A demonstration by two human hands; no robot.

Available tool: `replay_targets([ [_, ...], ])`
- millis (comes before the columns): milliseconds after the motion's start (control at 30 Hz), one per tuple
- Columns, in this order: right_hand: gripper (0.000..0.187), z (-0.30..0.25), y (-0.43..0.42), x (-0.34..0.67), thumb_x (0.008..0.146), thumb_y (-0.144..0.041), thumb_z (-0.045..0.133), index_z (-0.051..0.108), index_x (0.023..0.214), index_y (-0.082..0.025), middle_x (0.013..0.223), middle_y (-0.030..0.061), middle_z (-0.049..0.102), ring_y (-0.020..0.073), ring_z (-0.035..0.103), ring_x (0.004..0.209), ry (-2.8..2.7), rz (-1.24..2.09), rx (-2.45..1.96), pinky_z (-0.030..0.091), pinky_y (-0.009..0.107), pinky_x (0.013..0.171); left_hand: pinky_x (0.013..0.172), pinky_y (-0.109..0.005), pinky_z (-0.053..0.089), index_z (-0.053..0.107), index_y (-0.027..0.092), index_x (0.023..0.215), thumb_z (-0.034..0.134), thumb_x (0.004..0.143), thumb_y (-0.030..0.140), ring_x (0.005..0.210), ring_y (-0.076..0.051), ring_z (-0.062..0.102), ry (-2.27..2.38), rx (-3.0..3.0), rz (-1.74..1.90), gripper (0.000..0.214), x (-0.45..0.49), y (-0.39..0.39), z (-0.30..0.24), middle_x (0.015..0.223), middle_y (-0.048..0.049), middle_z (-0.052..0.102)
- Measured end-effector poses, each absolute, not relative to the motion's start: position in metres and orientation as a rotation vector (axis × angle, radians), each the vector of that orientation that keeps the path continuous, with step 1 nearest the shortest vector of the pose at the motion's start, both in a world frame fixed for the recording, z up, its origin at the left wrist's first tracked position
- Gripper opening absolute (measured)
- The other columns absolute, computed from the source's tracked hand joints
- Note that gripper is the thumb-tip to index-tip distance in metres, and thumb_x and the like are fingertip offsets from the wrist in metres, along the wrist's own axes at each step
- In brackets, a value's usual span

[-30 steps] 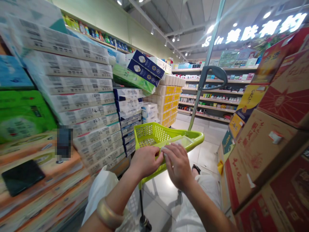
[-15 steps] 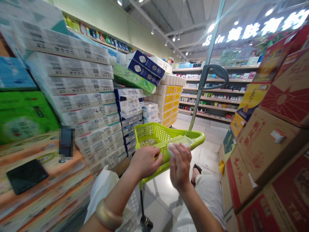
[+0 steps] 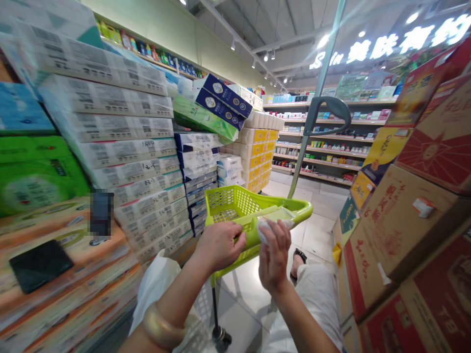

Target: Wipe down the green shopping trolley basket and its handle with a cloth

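Starting at the far left, we have a flat black slab [image 3: 41, 265], perhaps a phone, lying on orange wrapped packs [image 3: 110, 279]. Beyond them, white plastic-wrapped packs [image 3: 121, 130] rise in a tall stack.

Next comes our left hand [image 3: 218, 245], a gold-coloured bangle [image 3: 162, 326] on its wrist. Its fingers curl in together against the near edge of the lime-green shopping-cart basket [image 3: 247, 202]; we cannot tell whether they clamp that edge or merely rest on it, since the underside is hidden. The basket stands right in front of us in the aisle, above a dark castor [image 3: 221, 337]. We judge its perforated walls to be light, fairly stiff plastic, smooth enough to slip under a loose palm. The thick, rounded push bar [image 3: 304, 211] looks the surest hold; the thin mesh would likely flex more.

Against the near edge, our right hand [image 3: 274, 260] has its fingers closed around a crumpled white wad [image 3: 265, 229], tissue or cloth. That should be soft, nearly weightless and, if paper, easily torn, so bunching it under several fingertips suits it better than a narrow pinch.

Farthest right, printed cartons [image 3: 386, 220] are piled high.
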State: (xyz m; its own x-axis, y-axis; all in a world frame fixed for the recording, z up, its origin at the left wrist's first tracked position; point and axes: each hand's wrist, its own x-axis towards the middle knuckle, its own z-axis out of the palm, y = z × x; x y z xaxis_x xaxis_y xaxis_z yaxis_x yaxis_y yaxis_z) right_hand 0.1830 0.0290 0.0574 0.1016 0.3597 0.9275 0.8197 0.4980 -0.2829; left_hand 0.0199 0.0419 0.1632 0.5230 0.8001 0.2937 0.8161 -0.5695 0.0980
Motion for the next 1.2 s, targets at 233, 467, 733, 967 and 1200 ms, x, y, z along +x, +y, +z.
replay_targets([
  [233, 0.034, 0.052, 0.043, 0.216, 0.091, -0.019, 0.041, 0.056, 0.121, -0.024, 0.133, 0.0099, 0.049, 0.0276, 0.041, 0.130, -1.472, -0.550, -1.039, 0.032, 0.055, 0.108, 0.060, -0.027, 0.036, 0.059, 0.020, 0.070, 0.037, 0.090, 0.032, 0.072, -0.016, 0.059, -1.444, -2.702, -0.486, 0.032, 0.017, 0.041, 0.163, 0.075, -0.0038, 0.065],
  [467, 0.032, 0.065, 0.033, 0.193, 0.093, -0.020, 0.039, 0.056, 0.119, -0.022, 0.128, 0.0103, 0.053, 0.0279, 0.038, 0.131, -1.428, -0.470, -1.130, 0.029, 0.055, 0.109, 0.060, -0.027, 0.035, 0.058, 0.020, 0.070, 0.037, 0.090, 0.031, 0.072, -0.017, 0.060, -1.429, -2.709, -0.493, 0.031, 0.019, 0.042, 0.163, 0.076, -0.0038, 0.065],
  [733, 0.028, 0.085, 0.037, 0.219, 0.091, -0.022, 0.042, 0.061, 0.112, -0.023, 0.114, 0.0060, 0.064, 0.0226, 0.053, 0.115, -1.570, -0.464, -1.147, 0.034, 0.044, 0.104, 0.059, -0.027, 0.032, 0.056, 0.021, 0.068, 0.035, 0.090, 0.030, 0.069, -0.016, 0.058, -1.402, -2.699, -0.484, 0.032, 0.015, 0.043, 0.162, 0.074, -0.0029, 0.063],
  [967, 0.025, 0.121, 0.030, 0.202, 0.093, -0.026, 0.045, 0.065, 0.108, -0.024, 0.112, 0.0047, 0.065, 0.0211, 0.054, 0.109, -1.820, -0.295, -1.228, 0.034, 0.039, 0.102, 0.059, -0.028, 0.033, 0.057, 0.021, 0.070, 0.036, 0.089, 0.030, 0.071, -0.017, 0.059, -1.415, -2.685, -0.487, 0.030, 0.020, 0.043, 0.161, 0.075, -0.0029, 0.065],
  [1200, 0.024, 0.134, 0.045, 0.224, 0.094, -0.028, 0.044, 0.067, 0.102, -0.026, 0.106, 0.0023, 0.069, 0.0199, 0.059, 0.101, -1.878, -0.212, -1.305, 0.039, 0.036, 0.092, 0.059, -0.028, 0.034, 0.056, 0.021, 0.069, 0.034, 0.088, 0.028, 0.072, -0.019, 0.060, -1.447, -2.680, -0.513, 0.031, 0.017, 0.044, 0.160, 0.076, -0.0038, 0.065],
])
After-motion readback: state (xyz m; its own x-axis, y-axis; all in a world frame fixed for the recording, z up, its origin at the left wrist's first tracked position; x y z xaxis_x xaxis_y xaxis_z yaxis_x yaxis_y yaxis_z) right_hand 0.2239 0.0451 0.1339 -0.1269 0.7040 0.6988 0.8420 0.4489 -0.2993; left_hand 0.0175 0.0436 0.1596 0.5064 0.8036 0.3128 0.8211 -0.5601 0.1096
